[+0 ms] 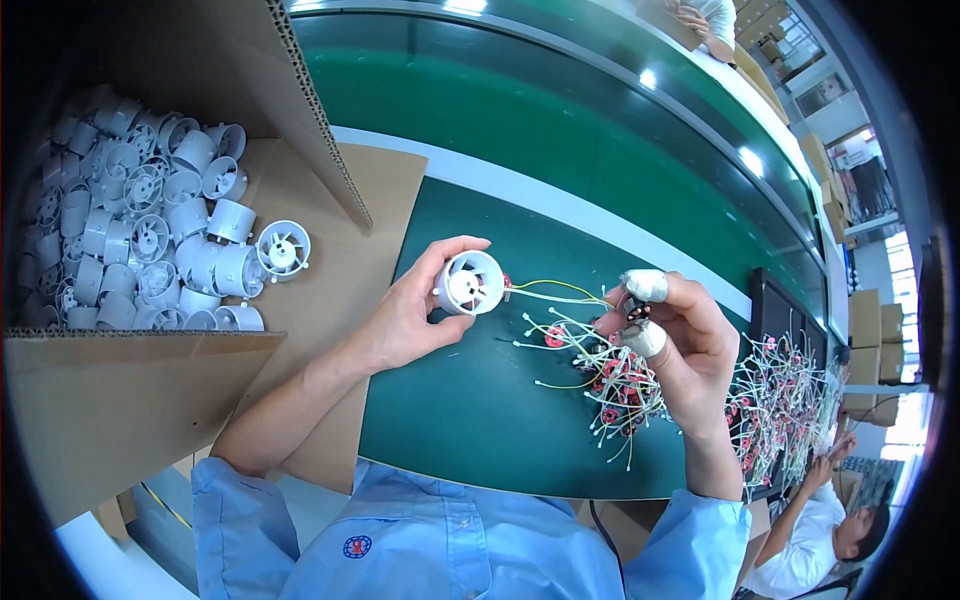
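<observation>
Fan housing [471, 283] in the left hand [398, 318], wires [548, 296] at the right hand [697, 345]

Left thumb and fingers clamped round the white housing, little vanes visible inside; taped right fingertips pinched on a small dark piece [636, 312], too tiny to make out tbh. Yellow and white strands strung across from a red bit [507, 281] just right of the left fingers to the right fingertips. Messy pile of wired red parts [612, 385] right below those, plus a cardboard box [130, 400] of more white housings [150, 240] well left of the left fingers.
</observation>
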`<action>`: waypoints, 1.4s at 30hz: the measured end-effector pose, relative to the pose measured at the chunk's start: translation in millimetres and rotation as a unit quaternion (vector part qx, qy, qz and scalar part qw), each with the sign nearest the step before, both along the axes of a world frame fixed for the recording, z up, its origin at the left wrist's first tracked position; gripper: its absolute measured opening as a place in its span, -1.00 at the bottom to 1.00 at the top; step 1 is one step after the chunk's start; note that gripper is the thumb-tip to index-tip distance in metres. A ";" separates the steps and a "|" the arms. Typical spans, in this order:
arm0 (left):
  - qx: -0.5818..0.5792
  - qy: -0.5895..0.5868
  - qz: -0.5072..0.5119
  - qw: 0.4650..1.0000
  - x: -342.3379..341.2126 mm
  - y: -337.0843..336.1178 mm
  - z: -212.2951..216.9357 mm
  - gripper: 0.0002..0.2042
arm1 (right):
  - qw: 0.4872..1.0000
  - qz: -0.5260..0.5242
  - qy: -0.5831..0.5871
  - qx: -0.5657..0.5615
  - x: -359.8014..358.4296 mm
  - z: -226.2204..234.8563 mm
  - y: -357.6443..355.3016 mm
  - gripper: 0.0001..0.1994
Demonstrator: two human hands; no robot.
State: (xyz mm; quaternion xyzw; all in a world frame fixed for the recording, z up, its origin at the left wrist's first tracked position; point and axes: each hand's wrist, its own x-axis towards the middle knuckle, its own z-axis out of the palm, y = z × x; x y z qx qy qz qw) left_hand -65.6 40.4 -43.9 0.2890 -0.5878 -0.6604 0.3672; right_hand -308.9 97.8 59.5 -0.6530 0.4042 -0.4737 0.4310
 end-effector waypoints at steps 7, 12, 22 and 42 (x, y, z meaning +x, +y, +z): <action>0.052 -0.009 -0.019 0.998 4.5 2.6 4.3 -0.34 | 0.986 0.016 -0.094 0.135 -4.1 -4.5 -22.2 -0.63; -0.113 -0.058 0.065 0.990 -1.6 7.9 -6.0 -0.33 | 0.975 0.059 -0.142 0.162 -6.3 -4.9 -29.9 -0.66; -0.199 -0.120 0.052 0.971 4.6 2.9 0.2 -0.20 | 0.981 0.032 -0.148 0.121 0.2 -13.1 -38.6 -0.60; -0.193 -0.132 0.110 0.966 1.9 5.3 -1.9 -0.35 | 0.977 0.049 -0.132 0.158 9.6 -13.0 -40.9 -0.69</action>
